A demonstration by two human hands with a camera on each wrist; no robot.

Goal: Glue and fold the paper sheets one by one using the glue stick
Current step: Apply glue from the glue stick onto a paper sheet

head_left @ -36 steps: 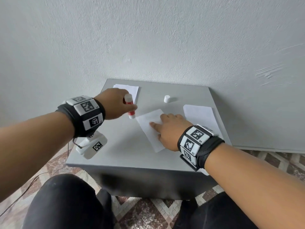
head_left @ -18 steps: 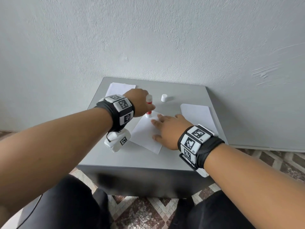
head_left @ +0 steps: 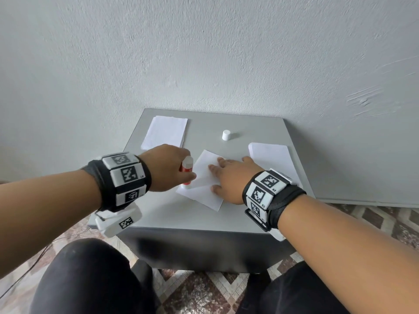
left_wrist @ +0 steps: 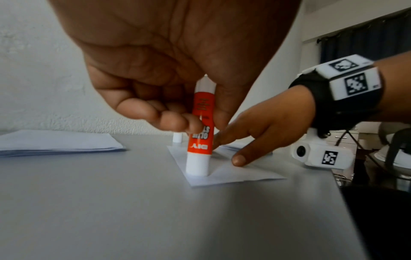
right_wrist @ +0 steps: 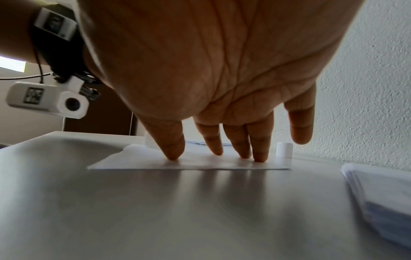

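Left wrist view showed the left hand (left_wrist: 177, 73) pinching the upright orange-and-white glue stick (left_wrist: 200, 130), its tip on the white paper sheet (left_wrist: 224, 173) mid-table; the contact itself was hidden. The right hand (right_wrist: 222, 73), fingers straight, pressed that sheet flat. The small white cap (head_left: 226, 135) stood apart; behind the stick it was mostly hidden.

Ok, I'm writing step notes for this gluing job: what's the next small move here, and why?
Probably drag the glue stick along the sheet. The left hand holds it upright, tip down on the sheet's near-left corner, and the right hand's straight fingers pin the sheet flat.
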